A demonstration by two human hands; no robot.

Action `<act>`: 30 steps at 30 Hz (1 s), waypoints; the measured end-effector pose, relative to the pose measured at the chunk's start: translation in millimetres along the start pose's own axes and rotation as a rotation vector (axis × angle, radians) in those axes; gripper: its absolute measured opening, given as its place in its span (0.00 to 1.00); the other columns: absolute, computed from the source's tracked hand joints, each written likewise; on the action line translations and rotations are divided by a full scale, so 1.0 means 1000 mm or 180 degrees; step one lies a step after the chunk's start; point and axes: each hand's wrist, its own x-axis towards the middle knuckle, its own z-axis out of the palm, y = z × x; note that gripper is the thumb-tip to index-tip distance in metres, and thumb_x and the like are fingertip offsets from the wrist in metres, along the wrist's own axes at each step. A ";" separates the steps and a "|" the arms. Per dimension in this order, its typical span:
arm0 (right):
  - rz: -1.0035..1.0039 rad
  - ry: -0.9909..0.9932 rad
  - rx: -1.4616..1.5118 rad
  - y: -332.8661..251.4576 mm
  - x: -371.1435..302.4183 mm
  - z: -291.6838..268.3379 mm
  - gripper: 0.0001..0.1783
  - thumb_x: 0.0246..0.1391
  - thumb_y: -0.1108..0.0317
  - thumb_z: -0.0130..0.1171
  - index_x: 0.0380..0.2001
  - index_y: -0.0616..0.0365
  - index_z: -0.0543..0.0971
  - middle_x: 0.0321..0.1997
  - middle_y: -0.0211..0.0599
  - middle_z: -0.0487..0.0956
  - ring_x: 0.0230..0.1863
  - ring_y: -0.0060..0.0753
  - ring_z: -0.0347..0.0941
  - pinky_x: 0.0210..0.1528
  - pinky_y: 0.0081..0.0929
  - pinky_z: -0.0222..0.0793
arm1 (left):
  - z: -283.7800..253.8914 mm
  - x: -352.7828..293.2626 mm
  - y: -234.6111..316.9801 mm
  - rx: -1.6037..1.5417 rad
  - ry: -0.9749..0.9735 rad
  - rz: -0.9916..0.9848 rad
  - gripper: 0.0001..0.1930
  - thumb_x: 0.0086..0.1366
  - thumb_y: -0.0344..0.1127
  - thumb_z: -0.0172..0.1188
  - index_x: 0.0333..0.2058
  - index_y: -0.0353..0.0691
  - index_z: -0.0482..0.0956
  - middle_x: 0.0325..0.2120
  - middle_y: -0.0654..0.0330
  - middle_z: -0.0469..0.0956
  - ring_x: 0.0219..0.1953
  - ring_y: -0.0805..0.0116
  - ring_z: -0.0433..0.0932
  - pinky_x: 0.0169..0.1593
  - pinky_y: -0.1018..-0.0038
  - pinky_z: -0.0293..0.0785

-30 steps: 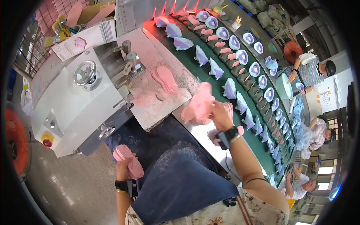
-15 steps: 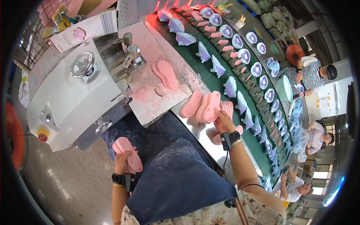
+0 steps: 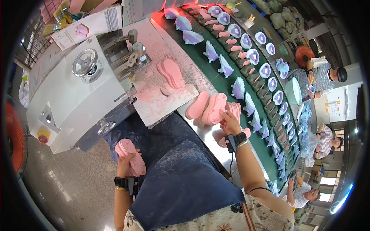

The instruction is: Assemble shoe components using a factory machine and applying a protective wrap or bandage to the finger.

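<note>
My left hand (image 3: 124, 164) is closed around a small stack of pink shoe soles (image 3: 131, 153), held low over the floor beside my dark apron. On the metal ledge to the right stands another pile of pink soles (image 3: 211, 111). The fingers of my right hand (image 3: 230, 124) pinch the edge of the top sole (image 3: 219, 103) of that pile. Single soles (image 3: 197, 104) lie against its left side, and a further stack (image 3: 234, 109) stands just behind my right fingers. Part of another pink stack (image 3: 222, 141) is hidden by my right wrist.
A white machine with a handwheel (image 3: 84, 62) stands at left, its dusty worktable (image 3: 163, 106) carrying a few pink soles (image 3: 170, 74). Beyond the ledge, a green conveyor (image 3: 216, 79) bears purple-white shoe uppers and pink soles on dark lasts. Several people (image 3: 329, 142) work across it.
The view has shifted slightly. The top sole under my right fingers now lies more evenly over its pile. My left hand keeps its stack in nearly the same place.
</note>
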 end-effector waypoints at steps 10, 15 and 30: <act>-0.0003 -0.0041 0.0026 0.002 0.009 -0.004 0.15 0.60 0.57 0.61 0.45 0.50 0.75 0.29 0.23 0.78 0.23 0.16 0.72 0.20 0.13 0.60 | -0.002 -0.001 0.000 0.0003 0.0072 0.0048 0.21 0.57 0.28 0.56 0.50 0.28 0.71 0.42 0.50 0.79 0.41 0.60 0.81 0.43 0.68 0.79; -0.0440 -0.0108 -0.0408 0.015 0.032 -0.024 0.21 0.55 0.53 0.65 0.45 0.53 0.75 0.29 0.28 0.78 0.19 0.16 0.67 0.15 0.14 0.53 | 0.003 -0.001 0.003 0.0037 0.0029 0.0041 0.21 0.57 0.28 0.56 0.50 0.28 0.71 0.42 0.50 0.79 0.41 0.60 0.81 0.43 0.68 0.79; -0.0904 0.0178 -0.1010 0.014 0.024 -0.011 0.28 0.56 0.54 0.64 0.54 0.60 0.72 0.27 0.35 0.79 0.22 0.21 0.75 0.14 0.14 0.56 | 0.014 0.002 0.013 0.0223 -0.0411 -0.0069 0.23 0.58 0.26 0.56 0.54 0.29 0.68 0.45 0.49 0.78 0.43 0.59 0.80 0.47 0.68 0.77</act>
